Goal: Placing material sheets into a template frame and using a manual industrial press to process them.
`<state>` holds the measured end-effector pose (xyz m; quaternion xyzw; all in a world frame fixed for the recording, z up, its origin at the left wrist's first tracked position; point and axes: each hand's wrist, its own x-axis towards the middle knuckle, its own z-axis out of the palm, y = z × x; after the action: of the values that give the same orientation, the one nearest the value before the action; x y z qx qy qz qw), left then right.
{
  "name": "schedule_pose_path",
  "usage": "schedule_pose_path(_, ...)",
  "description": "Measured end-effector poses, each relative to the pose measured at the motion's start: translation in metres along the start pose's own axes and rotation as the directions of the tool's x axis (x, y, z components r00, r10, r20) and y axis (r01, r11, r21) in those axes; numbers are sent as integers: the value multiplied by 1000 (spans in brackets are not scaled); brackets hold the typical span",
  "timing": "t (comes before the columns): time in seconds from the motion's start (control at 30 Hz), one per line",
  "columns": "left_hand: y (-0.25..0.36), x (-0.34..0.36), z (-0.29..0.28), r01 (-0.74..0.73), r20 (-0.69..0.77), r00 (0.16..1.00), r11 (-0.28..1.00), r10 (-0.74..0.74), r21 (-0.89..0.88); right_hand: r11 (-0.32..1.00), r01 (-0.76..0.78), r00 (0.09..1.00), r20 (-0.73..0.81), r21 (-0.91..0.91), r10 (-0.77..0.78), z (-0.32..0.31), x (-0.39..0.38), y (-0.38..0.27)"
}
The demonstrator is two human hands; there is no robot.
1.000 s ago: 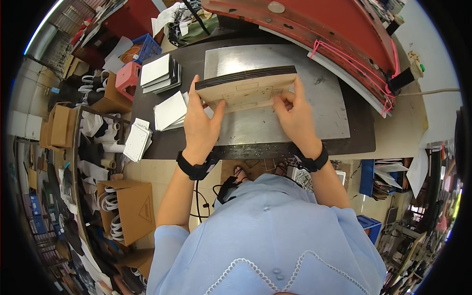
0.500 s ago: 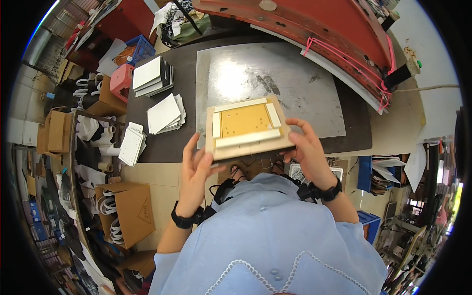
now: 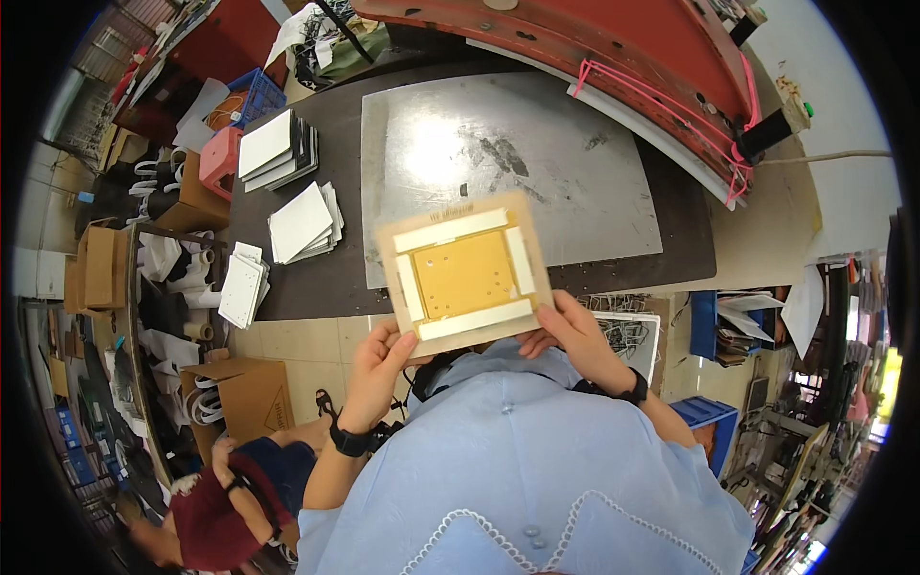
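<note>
Both hands hold a flat, square wooden cutting die [image 3: 470,275] over the near edge of the table. Its face, turned up toward me, has a yellow middle with small holes, framed by four pale strips. My left hand [image 3: 378,370] grips the near left corner, thumb on top and fingers underneath. At the near right corner my right hand [image 3: 571,335] pinches the board the same way. Beyond the die lies a shiny metal plate [image 3: 594,206] with dark smudges, on the dark tabletop [image 3: 340,105].
Stacks of white sheets [image 3: 265,153], [image 3: 305,222] and punched white cards [image 3: 241,287] stand at the table's left. A red machine beam [image 3: 613,57] crosses the far right. Below the table edge is a white tray [image 3: 655,350] of metal pieces. Another person [image 3: 225,517] is at lower left.
The die has tilted up to show its face more fully and turned slightly. My fingers, looser before, have closed on its near corners. A person has come into view at lower left.
</note>
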<state>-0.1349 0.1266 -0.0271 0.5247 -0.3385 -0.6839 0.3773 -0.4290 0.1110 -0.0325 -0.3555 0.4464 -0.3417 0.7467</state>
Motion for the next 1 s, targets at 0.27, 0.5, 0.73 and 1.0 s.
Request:
schedule_pose_path(0.27, -29, -6, 6, -13, -51, 999, 999, 15, 39, 999, -30, 998, -50, -37, 28, -4, -4, 21)
schedule_pose_path(0.5, -29, -2, 7, -1, -56, 998, 998, 4, 61, 1000, 6, 998, -62, -8, -7, -1, -9, 17)
schedule_pose_path(0.73, -30, -4, 6, -23, -64, 998, 996, 29, 84, 999, 36, 997, -61, -26, -38, -3, 2, 19)
schedule_pose_path(1.0, -22, -11, 6, -14, -15, 1000, 998, 15, 57, 1000, -8, 998, -68, -3, 8, 2, -16, 20)
